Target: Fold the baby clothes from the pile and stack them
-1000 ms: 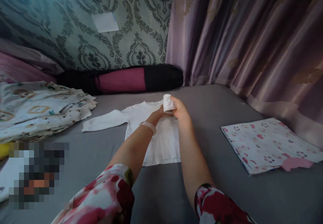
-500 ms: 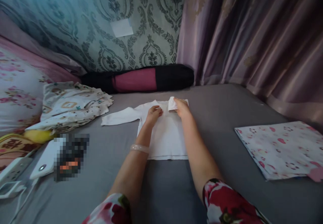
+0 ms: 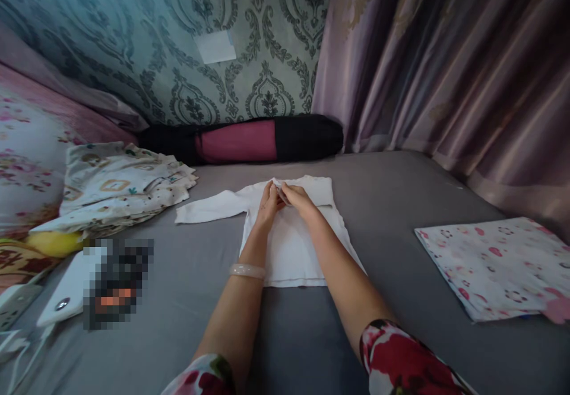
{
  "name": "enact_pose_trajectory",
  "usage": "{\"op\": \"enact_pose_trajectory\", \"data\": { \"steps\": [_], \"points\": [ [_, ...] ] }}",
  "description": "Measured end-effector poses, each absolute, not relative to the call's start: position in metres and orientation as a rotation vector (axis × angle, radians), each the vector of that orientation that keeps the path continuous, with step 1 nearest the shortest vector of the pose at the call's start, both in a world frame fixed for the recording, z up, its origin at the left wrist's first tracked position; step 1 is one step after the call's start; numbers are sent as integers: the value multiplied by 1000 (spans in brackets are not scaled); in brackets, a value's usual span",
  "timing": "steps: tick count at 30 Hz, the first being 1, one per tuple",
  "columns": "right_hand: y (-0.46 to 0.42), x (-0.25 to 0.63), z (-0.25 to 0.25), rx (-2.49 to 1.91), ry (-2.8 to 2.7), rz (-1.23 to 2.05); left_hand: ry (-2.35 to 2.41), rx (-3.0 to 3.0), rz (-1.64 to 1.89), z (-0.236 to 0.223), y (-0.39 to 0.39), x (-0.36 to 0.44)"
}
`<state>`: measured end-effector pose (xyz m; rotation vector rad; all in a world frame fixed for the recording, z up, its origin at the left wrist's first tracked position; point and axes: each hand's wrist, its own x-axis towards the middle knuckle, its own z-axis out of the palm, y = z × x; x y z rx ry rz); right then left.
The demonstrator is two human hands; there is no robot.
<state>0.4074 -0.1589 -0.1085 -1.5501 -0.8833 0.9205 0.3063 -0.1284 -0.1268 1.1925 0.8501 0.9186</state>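
The white long-sleeved shirt [image 3: 294, 255] is lying on the grey bedsheet [image 3: 392, 205], in the middle, with one sleeve [image 3: 214, 206] stretching left and the other [image 3: 318, 192] folding inward across the chest. Near the neckline, your right hand [image 3: 297, 198] is curling partly closed and pinching white cloth between thumb and fingers. Your left hand [image 3: 268, 206], below the bangle [image 3: 247, 271], is cupping against the same spot, fingers close together; you are hiding its exact grip on the cloth. Compared with the earlier frame, your hands are now meeting instead of staying apart, and your right hand is sitting further left. A printed cloth pile [image 3: 120, 190] is resting left, a folded patterned cloth [image 3: 494, 264] right, and a black-and-maroon long bag [image 3: 240, 141] is lying at the far edge.
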Motion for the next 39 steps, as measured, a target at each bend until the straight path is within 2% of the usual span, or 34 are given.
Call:
{"op": "enact_pose_trajectory", "data": {
  "steps": [14,20,29,39],
  "points": [
    [-166,403,-101,-1826,-1458,688,1063,1654,1020,-139,-117,299],
    [-167,405,-97,-1858,-1480,680,1094,1629,988,-143,-112,299],
    [-173,401,-119,-2266,-1503,181,1158,1866,984,-144,-112,295],
    [-176,395,-133,-2414,-1553,146,1260,2128,870,-142,-118,295]
  ]
}}
